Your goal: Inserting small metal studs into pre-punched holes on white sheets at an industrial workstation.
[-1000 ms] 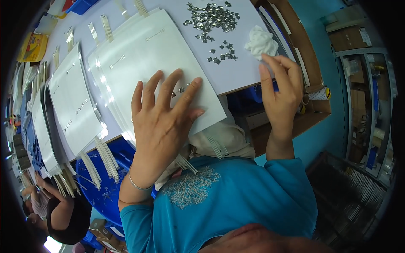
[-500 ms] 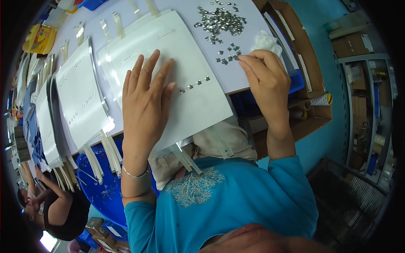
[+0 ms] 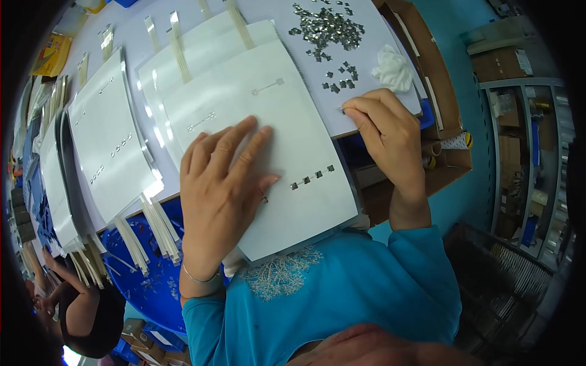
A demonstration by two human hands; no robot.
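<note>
Pale lavender work table (image 3: 256, 12) fills the upper part of my view, crowded with white sheets, and teal wall and grey metal shelving (image 3: 525, 158) run down the right side. Nearest to me lies a large glossy white sheet (image 3: 244, 104), its lower edge hanging over the table toward my teal shirt. My left hand (image 3: 223, 183) lies flat on that sheet, palm down, fingers stretched out and slightly spread, pinning the paper; a thin silver bangle (image 3: 198, 279) circles the wrist. Just to the right of its thumb I can see a short row of small dark square metal pieces (image 3: 311, 179) stuck on the sheet, and fainter rows sit higher up on the same paper. My right hand (image 3: 387, 131) is past the right edge of the sheet, fingertips pinched together on something tiny near the table surface; I cannot tell exactly what is between them. Just above it a loose heap of small silvery metal pieces (image 3: 326, 30) is scattered over the table, with a crumpled white tissue (image 3: 392, 67) beside it. More white sheets with strips of tape (image 3: 104, 134) lie to the left, over a blue plastic bin (image 3: 146, 268). At the lower left another person (image 3: 73, 305) in a dark top sits nearby.
</note>
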